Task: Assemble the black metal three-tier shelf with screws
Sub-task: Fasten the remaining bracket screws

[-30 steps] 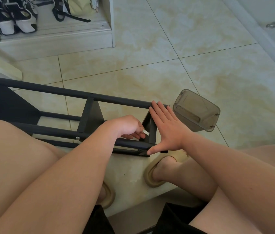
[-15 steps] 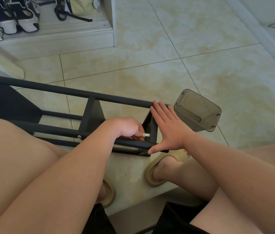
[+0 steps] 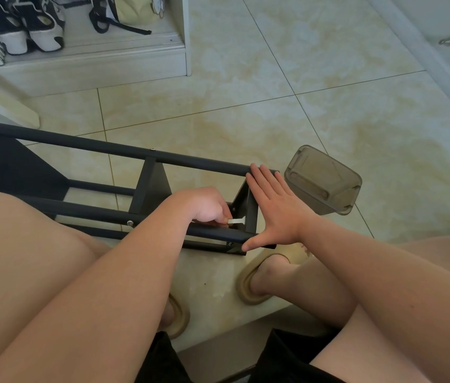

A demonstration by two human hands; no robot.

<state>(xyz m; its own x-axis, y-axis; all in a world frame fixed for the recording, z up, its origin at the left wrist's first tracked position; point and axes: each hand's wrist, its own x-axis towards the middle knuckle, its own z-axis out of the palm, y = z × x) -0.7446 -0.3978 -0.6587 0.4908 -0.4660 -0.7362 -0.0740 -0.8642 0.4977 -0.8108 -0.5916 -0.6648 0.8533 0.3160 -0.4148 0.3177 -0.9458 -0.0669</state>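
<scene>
The black metal shelf [image 3: 113,153] lies on its side on the tiled floor, its poles running from far left to the middle. My left hand [image 3: 207,205] reaches in between the poles and pinches a small silver key tool [image 3: 237,221] whose tip points at the end panel [image 3: 247,214]. My right hand [image 3: 273,208] lies flat with straight fingers against the outside of that end panel, thumb down on the near pole's end. Silver screw heads show on the near pole [image 3: 129,223] and far pole [image 3: 152,149].
A smoky clear plastic box [image 3: 324,179] lies tipped just right of the shelf's end. My feet in tan slippers [image 3: 262,283] are under the shelf's near side. A low white cabinet with shoes [image 3: 33,26] and a bag stands at the back left; a wall baseboard runs along the right.
My left hand has edged right and turned slightly, so the silver tool now shows more and sits level against the end panel. My right hand has stayed pressed on the panel.
</scene>
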